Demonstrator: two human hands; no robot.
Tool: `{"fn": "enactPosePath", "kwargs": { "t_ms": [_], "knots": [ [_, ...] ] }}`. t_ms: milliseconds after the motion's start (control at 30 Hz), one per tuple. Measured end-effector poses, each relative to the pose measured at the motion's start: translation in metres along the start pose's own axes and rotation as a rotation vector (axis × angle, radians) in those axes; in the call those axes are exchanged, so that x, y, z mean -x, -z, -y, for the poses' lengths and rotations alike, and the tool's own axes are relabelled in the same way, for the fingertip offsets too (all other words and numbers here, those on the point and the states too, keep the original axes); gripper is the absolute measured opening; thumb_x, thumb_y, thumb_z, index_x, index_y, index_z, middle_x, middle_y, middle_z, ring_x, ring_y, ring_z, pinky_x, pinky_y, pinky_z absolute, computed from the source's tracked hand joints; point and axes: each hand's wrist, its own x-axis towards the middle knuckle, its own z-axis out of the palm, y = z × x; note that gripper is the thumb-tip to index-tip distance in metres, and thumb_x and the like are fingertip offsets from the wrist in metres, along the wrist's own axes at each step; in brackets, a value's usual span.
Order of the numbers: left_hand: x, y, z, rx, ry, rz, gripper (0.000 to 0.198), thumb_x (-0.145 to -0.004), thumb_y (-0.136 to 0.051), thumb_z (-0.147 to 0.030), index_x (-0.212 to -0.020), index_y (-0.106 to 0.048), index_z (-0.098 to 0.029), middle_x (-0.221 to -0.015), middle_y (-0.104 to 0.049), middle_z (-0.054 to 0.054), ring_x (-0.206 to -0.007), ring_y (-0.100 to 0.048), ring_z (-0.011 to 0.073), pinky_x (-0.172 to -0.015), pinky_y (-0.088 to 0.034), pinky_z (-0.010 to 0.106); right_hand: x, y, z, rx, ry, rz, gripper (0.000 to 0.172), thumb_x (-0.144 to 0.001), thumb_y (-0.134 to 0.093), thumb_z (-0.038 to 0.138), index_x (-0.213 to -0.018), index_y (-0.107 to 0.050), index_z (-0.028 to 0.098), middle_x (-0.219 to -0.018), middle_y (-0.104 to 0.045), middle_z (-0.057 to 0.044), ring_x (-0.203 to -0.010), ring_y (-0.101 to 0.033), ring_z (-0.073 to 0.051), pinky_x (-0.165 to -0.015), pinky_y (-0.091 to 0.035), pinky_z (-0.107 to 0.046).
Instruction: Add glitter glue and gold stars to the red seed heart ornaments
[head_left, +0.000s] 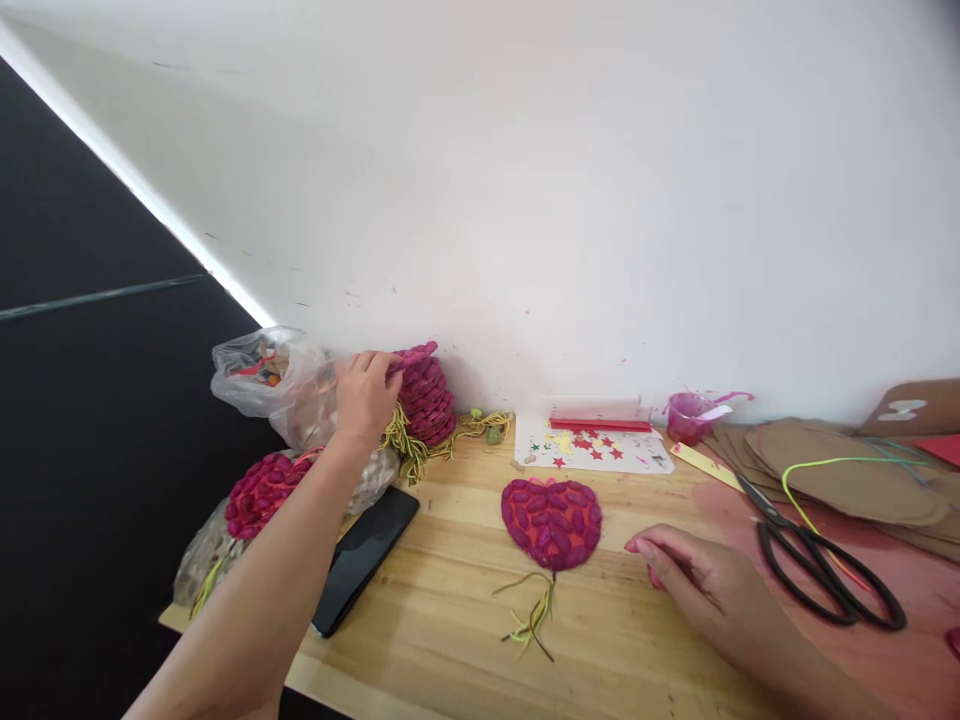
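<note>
Busy worktop (427, 640); our left hand (367, 392) pinches the top magenta piece (416, 354); threads (405, 437) snagging could topple the stack (429, 408); right hand (701, 580) looks half-curled, we can't tell if empty.

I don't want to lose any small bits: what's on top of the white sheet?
Red stars, green stars, yellow pieces and a red strip lie on the white sheet. Whatever lies beneath the strip is covered.
</note>
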Motion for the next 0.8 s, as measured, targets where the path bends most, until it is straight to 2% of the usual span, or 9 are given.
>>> {"fn": "enactPosePath", "kwargs": {
  "t_ms": [67,167,233,300,400,500,600,700,800],
  "knots": [
    [0.005,0.011,-0.012,-0.005,-0.098,-0.091,0.016,-0.094,-0.053,-0.02,-0.099,-0.069,-0.02,-0.101,-0.071,0.011,-0.099,-0.06,0.0287,-0.092,-0.044,0.044,0.001,0.001,0.0,-0.008,-0.001,-0.013,0.037,-0.101,-0.041,0.046,-0.085,-0.064,0.024,-0.068,-0.064,0.001,-0.063,-0.062,-0.016,-0.06,-0.045,-0.028],
    [0.037,0.034,-0.051,-0.019,-0.335,-0.197,0.01,-0.093,-0.061,-0.023,-0.099,-0.069,-0.022,-0.097,-0.07,0.008,-0.091,-0.06,0.0249,-0.084,-0.042,0.041,0.002,0.002,-0.005,-0.025,-0.027,-0.063,0.035,-0.1,-0.043,0.048,-0.088,-0.067,0.024,-0.07,-0.067,0.001,-0.066,-0.065,-0.017,-0.062,-0.047,-0.027],
    [0.072,0.049,-0.087,0.071,-0.54,-0.139,0.015,-0.095,-0.058,-0.019,-0.106,-0.068,-0.021,-0.097,-0.07,0.006,-0.09,-0.059,0.0215,-0.081,-0.04,0.038,0.002,0.003,-0.01,-0.033,-0.057,-0.102,0.035,-0.098,-0.046,0.049,-0.091,-0.069,0.025,-0.074,-0.07,0.0,-0.069,-0.067,-0.018,-0.062,-0.049,-0.027],
    [0.11,0.059,-0.123,0.209,-0.704,-0.011,0.02,-0.097,-0.052,-0.017,-0.113,-0.066,-0.018,-0.102,-0.07,0.007,-0.093,-0.059,0.0198,-0.083,-0.041,0.037,0.001,0.006,-0.013,-0.049,-0.097,-0.14,0.035,-0.097,-0.048,0.051,-0.094,-0.071,0.025,-0.079,-0.073,-0.001,-0.072,-0.069,-0.019,-0.062,-0.051,-0.027],
    [0.157,0.061,-0.168,0.343,-0.823,0.08,0.019,-0.098,-0.052,-0.019,-0.112,-0.065,-0.015,-0.098,-0.067,0.005,-0.083,-0.057,0.0174,-0.076,-0.042,0.035,-0.001,0.011,-0.01,-0.121,-0.164,-0.192,0.039,-0.095,-0.05,0.054,-0.096,-0.072,0.023,-0.079,-0.073,-0.003,-0.073,-0.069,-0.02,-0.064,-0.053,-0.027],
    [0.18,0.057,-0.2,0.398,-0.877,0.176,0.017,-0.099,-0.052,-0.02,-0.109,-0.064,-0.015,-0.096,-0.064,0.004,-0.077,-0.054,0.0158,-0.067,-0.041,0.033,-0.004,0.014,-0.003,-0.204,-0.205,-0.215,0.043,-0.095,-0.049,0.057,-0.093,-0.071,0.02,-0.073,-0.07,-0.004,-0.069,-0.066,-0.019,-0.063,-0.052,-0.027],
    [0.187,0.056,-0.223,0.416,-0.891,0.328,0.021,-0.1,-0.048,-0.02,-0.114,-0.063,-0.013,-0.1,-0.064,0.006,-0.08,-0.057,0.0181,-0.066,-0.045,0.033,-0.007,0.014,0.0,-0.311,-0.22,-0.218,0.045,-0.093,-0.052,0.058,-0.094,-0.071,0.018,-0.07,-0.067,-0.004,-0.066,-0.064,-0.018,-0.062,-0.052,-0.028],
    [0.191,0.059,-0.237,0.498,-0.844,0.438,0.03,-0.102,-0.048,-0.023,-0.128,-0.057,-0.011,-0.11,-0.065,0.009,-0.094,-0.06,0.0203,-0.075,-0.051,0.032,-0.009,0.014,-0.002,-0.413,-0.249,-0.233,0.044,-0.09,-0.055,0.059,-0.089,-0.069,0.018,-0.071,-0.067,-0.004,-0.067,-0.065,-0.018,-0.064,-0.055,-0.03],
    [0.193,0.057,-0.24,0.687,-0.732,0.421,0.038,-0.101,-0.052,-0.037,-0.132,-0.055,-0.014,-0.12,-0.066,0.01,-0.107,-0.061,0.0216,-0.09,-0.052,0.033,-0.01,0.017,-0.004,-0.381,-0.236,-0.259,0.041,-0.091,-0.054,0.057,-0.088,-0.068,0.018,-0.075,-0.07,-0.005,-0.072,-0.068,-0.02,-0.07,-0.057,-0.034]
  ]
}}
